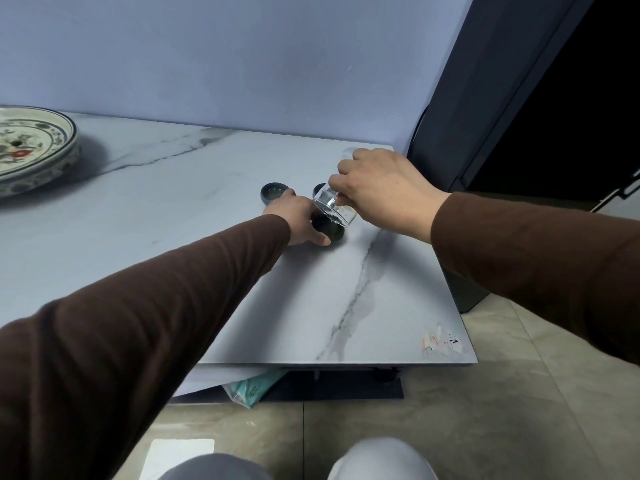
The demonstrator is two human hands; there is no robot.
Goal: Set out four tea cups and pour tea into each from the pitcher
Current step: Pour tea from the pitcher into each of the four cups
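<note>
Right hand grips the glass pitcher, tipped spout-down over the dark cup that the left hand wraps its fingers around on the table, with two more cups just behind.

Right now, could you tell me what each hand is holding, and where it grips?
The right hand holds the tilted glass pitcher by its upper part. The left hand steadies a dark tea cup at its side.
</note>
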